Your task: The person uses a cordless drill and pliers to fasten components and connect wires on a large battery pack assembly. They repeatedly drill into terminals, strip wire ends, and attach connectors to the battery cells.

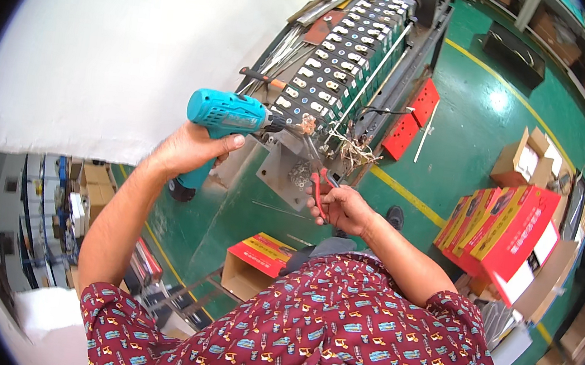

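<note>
My left hand (194, 148) is wrapped round the grip of a teal cordless drill (227, 111), which points right. My right hand (348, 210) is closed on red-handled pliers (317, 194). Their jaws reach up and left to a small copper-coloured piece (308, 123) by the drill's tip; whether the bit touches it I cannot tell. Just beyond both tools stretches a long row of black battery cells (336, 50) with pale metal terminals. Small metal rings, probably washers (300, 175), lie on a grey plate (273, 173) below the drill.
A tangle of pale wires (355, 152) hangs at the row's near end. An orange-and-black handle (264, 78) lies left of the cells. Red perforated plates (402, 134) stand to the right. Red-and-yellow cartons (493, 223) and an open cardboard box (523, 162) sit on the green floor.
</note>
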### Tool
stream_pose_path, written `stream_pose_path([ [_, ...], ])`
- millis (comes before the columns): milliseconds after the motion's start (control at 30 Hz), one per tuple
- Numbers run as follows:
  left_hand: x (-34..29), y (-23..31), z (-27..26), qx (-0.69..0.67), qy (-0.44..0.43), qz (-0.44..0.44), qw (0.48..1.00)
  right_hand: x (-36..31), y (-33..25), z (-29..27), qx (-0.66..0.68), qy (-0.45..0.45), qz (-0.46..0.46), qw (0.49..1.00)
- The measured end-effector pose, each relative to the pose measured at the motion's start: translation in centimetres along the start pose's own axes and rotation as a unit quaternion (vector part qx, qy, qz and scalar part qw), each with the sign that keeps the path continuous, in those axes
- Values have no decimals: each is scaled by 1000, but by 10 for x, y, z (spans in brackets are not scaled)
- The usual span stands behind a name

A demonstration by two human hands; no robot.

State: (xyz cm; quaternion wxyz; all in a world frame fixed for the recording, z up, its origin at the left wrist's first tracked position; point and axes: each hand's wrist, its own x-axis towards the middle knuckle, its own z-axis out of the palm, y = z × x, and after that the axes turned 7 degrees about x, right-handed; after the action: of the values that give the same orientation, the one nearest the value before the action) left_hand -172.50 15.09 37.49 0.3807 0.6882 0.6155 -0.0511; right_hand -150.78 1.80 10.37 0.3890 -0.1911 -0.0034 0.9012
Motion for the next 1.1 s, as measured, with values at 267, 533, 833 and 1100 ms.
stream_pose_path([
  [267, 29, 44, -33, 200, -74, 78, 974, 19, 43, 25, 61, 10, -90, 994],
  [533, 32, 50, -29, 206, -84, 49, 974, 29, 52, 26, 67, 7, -106, 992],
  [833, 32, 50, -19, 174, -72, -4, 982, 42, 60, 19, 88, -1, -122, 989],
  [1100, 35, 49, -21, 175, -65, -22, 982, 60, 70, 26, 134, -21, -138, 981],
])
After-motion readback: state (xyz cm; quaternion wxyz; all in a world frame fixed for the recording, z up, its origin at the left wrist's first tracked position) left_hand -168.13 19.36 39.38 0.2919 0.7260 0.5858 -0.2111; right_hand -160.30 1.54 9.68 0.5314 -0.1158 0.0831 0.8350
